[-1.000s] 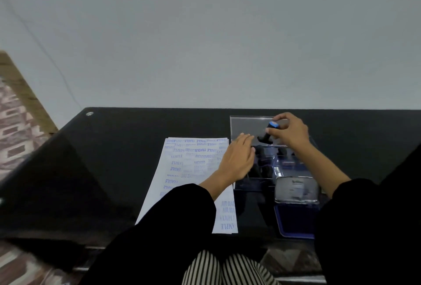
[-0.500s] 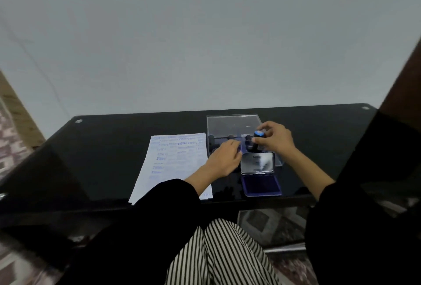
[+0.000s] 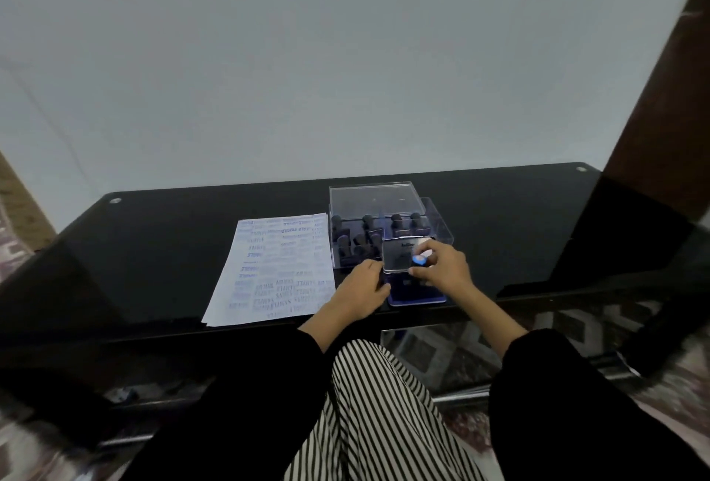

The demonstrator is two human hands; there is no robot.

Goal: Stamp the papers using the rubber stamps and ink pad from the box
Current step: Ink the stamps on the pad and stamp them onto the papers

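Plainly, the head view showed one black glass bench (image 3: 173,242) carrying everything. One stack of white papers covered in blue stamp marks (image 3: 276,273) lay left of centre; the sheets in it could not be counted. Just to its right stood one clear plastic box (image 3: 438,227), its clear lid (image 3: 372,200) tipped open at the back. Inside stood dark rubber stamps, at least seven knobs visible, though the exact count was unclear. In front of the box, touching it, sat one blue ink pad (image 3: 417,296) with its grey lid (image 3: 399,255) raised.

Two hands were at work. The right hand (image 3: 442,269) pinched one black rubber stamp with a blue top (image 3: 418,260) between curled fingers and thumb, over the ink pad. The left hand (image 3: 361,288) lay on the bench between papers and pad, fingers loosely bent, tips at the pad's left edge, holding nothing.
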